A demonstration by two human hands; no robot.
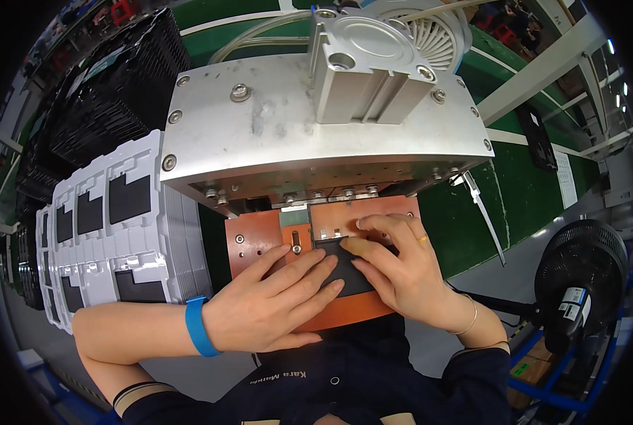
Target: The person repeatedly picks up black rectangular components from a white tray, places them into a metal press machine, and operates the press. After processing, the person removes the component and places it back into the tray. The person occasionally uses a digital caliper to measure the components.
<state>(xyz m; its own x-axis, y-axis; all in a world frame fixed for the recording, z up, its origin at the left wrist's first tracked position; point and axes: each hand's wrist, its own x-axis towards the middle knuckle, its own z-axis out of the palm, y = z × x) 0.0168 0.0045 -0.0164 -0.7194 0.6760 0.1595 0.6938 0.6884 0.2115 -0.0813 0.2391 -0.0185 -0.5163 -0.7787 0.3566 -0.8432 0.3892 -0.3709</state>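
Note:
A flat dark-grey battery cell (350, 278) with two small silver tabs at its far edge lies on the orange fixture plate (359, 312). My left hand (270, 297) is open, palm down, its fingers stretched across the plate and its fingertips resting on the left part of the cell. Over the cell's right part my right hand (405, 265) is open, fingers bent and apart. Its fingertips touch the cell near the far edge, close to the tabs. The palms hide part of the cell's outline and of the plate.
Beyond the plate stands a silver metal press housing (281, 127) with a pneumatic cylinder (376, 85) on top. Stacked white trays (111, 234) with dark flat pieces stand left, black trays (118, 92) behind them. A metal lever (483, 212) and a black fan (578, 283) are at right.

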